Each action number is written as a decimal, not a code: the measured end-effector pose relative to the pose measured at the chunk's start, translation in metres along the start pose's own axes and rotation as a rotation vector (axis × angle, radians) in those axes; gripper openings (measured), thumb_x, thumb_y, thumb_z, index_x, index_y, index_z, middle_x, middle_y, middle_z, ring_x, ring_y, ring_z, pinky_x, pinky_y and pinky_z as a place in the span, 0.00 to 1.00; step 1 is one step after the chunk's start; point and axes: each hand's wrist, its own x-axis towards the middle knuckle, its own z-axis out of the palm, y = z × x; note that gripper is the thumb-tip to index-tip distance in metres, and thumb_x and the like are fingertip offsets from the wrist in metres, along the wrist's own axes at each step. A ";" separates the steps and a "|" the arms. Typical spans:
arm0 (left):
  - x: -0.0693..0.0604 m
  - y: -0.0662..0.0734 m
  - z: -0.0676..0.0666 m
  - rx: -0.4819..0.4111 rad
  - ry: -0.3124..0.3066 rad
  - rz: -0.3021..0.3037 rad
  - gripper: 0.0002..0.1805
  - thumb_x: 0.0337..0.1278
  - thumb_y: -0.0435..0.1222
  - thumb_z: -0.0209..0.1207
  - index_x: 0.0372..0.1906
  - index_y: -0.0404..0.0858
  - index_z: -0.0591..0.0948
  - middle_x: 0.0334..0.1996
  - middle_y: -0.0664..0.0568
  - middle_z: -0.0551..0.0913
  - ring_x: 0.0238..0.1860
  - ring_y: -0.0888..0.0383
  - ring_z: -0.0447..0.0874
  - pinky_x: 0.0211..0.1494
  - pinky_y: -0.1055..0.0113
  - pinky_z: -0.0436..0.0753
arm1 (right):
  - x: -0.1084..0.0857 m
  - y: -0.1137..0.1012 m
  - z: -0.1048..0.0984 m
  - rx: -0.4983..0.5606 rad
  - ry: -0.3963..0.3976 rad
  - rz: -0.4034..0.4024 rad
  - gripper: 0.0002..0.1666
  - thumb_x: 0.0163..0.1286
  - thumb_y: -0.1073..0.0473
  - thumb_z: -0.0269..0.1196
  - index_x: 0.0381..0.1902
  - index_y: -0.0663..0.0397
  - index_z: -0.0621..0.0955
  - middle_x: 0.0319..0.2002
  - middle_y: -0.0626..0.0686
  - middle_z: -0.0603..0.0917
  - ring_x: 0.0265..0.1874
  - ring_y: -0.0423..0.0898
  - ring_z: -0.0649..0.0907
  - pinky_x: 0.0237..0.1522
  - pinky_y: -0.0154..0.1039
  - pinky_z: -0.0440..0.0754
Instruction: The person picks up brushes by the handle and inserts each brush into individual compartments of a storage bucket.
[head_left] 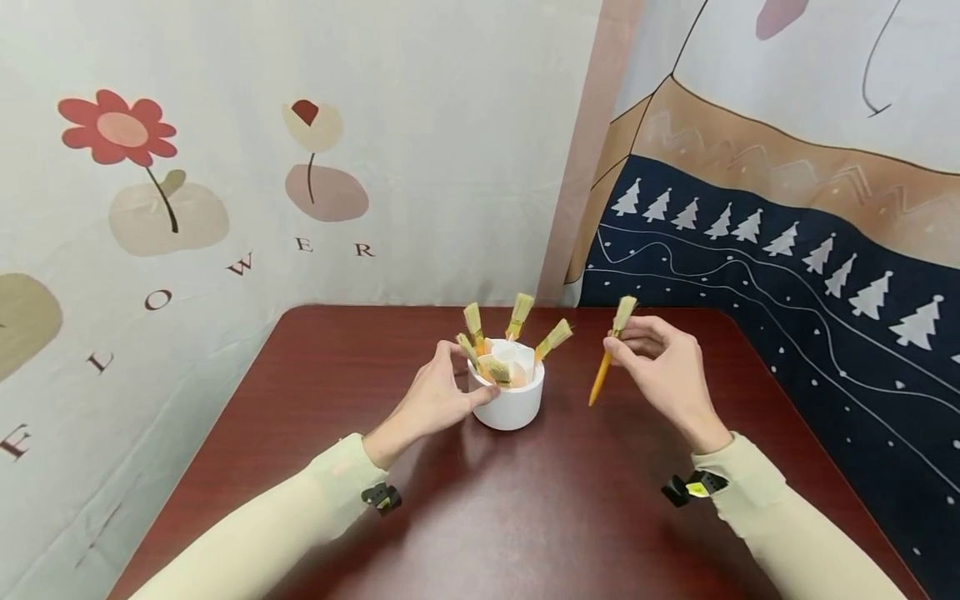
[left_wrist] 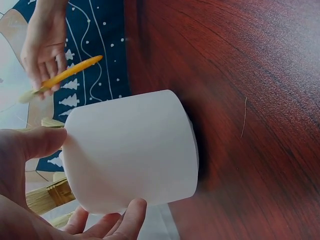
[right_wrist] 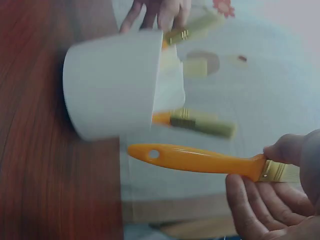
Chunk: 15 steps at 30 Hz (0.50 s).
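Observation:
A white round pot (head_left: 510, 408) stands upright on the table, with several paintbrushes (head_left: 519, 317) leaning in it, bristles up. My left hand (head_left: 435, 392) grips the pot at its left side, thumb at the near rim and fingers round the wall, as the left wrist view shows. To the right of the pot, my right hand (head_left: 663, 367) pinches a paintbrush (right_wrist: 195, 159) near its metal band. Its orange handle points down and its pale bristles point up. This brush hangs above the table, apart from the pot.
The dark red table (head_left: 465, 517) ends at a back edge just behind the pot. A pale curtain (head_left: 450, 150) with flower prints hangs behind, and a navy cloth (head_left: 750, 275) with white trees hangs on the right. A thin loose bristle (left_wrist: 244, 117) lies on the table.

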 end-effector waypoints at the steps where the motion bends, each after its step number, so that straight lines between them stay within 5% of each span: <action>1: 0.000 0.000 0.000 -0.004 0.000 -0.003 0.41 0.63 0.47 0.82 0.70 0.34 0.73 0.67 0.31 0.91 0.68 0.37 0.94 0.73 0.40 0.89 | 0.000 -0.004 0.004 0.031 0.002 -0.015 0.22 0.79 0.56 0.80 0.64 0.59 0.89 0.51 0.58 0.97 0.42 0.29 0.95 0.51 0.24 0.92; 7: 0.000 0.002 -0.001 -0.021 0.006 -0.014 0.41 0.63 0.47 0.82 0.70 0.35 0.73 0.68 0.32 0.90 0.73 0.39 0.92 0.75 0.40 0.88 | -0.002 -0.022 0.029 0.198 0.016 -0.102 0.21 0.76 0.64 0.81 0.63 0.61 0.88 0.53 0.61 0.96 0.46 0.34 0.95 0.54 0.30 0.94; 15: 0.000 -0.001 0.000 -0.007 0.004 -0.016 0.41 0.63 0.48 0.82 0.70 0.35 0.73 0.68 0.32 0.90 0.73 0.40 0.92 0.75 0.41 0.88 | -0.007 -0.025 0.061 0.214 0.013 -0.232 0.23 0.73 0.71 0.81 0.62 0.62 0.86 0.57 0.65 0.95 0.51 0.36 0.95 0.57 0.31 0.94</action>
